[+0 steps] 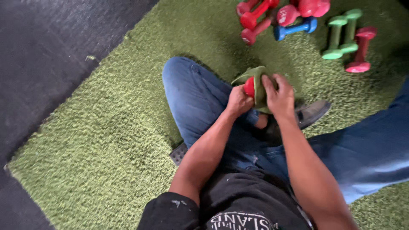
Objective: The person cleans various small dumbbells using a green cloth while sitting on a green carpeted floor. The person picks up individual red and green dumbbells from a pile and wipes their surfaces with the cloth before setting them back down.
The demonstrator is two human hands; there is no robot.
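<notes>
Above the bent knee [187, 81], the left hand [238, 102] grips a red dumbbell [249, 87], fingers closed around it. The right hand [279, 93] presses a green cloth [255, 79] over the dumbbell head, fingers curled. Step in hand: wiping. Next move likely calls for rotating the dumbbell within the cloth. Other dumbbells [336, 34] lie beyond the knee on green turf [106, 140].

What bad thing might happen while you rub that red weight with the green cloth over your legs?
The red dumbbell is held up only by the left hand while the right hand presses the green cloth on it. It might slip and drop onto the bent leg or the shoe below. The loose dumbbells lying on the green turf ahead could also roll or trip someone getting up.
</notes>
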